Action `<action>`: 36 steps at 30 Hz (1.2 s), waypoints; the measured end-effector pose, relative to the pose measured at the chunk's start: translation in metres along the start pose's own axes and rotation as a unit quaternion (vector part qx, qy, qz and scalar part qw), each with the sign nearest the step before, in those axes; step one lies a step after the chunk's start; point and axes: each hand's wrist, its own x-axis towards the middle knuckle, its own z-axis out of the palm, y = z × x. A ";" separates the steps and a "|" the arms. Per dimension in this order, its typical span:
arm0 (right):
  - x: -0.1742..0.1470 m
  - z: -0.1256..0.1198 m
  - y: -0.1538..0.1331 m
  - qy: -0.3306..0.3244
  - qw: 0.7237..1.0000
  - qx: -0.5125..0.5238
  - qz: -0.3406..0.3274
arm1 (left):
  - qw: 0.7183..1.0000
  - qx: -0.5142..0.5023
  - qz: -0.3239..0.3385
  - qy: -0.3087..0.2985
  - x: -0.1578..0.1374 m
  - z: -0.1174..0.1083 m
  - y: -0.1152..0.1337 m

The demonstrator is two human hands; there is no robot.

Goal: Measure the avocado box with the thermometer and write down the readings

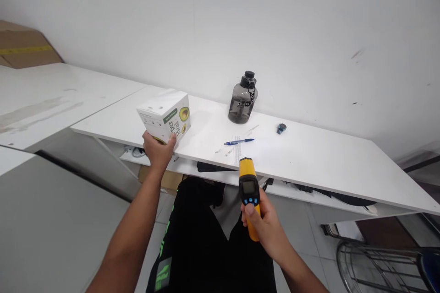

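Note:
My left hand (158,150) grips the lower front of a white box (158,121) with avocado pictures and green print, tilted over the front edge of the white desk (309,160). In my right hand (263,222) is a yellow and black infrared thermometer (249,187). Its small screen and blue buttons face me, and my thumb rests by the buttons. Just beyond the thermometer, a blue pen (239,142) lies across a printed paper sheet (237,151).
A grey translucent water bottle (241,103) stands near the wall. Right of it sits a wristwatch (281,128). A cardboard box (27,46) is at the far left. Below the desktop, a shelf (185,165) holds dark items. A metal-framed chair (378,265) stands lower right.

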 end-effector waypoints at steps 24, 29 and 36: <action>0.004 0.010 0.000 0.040 0.996 0.061 0.053 | 1.000 0.001 0.002 -0.004 -0.001 -0.001 0.000; 0.007 0.007 0.010 -0.007 0.990 0.135 0.046 | 1.000 -0.009 0.008 -0.009 -0.001 -0.001 0.000; 0.016 0.013 0.009 -0.039 0.967 0.243 0.062 | 1.000 0.001 0.007 0.005 -0.001 0.000 -0.001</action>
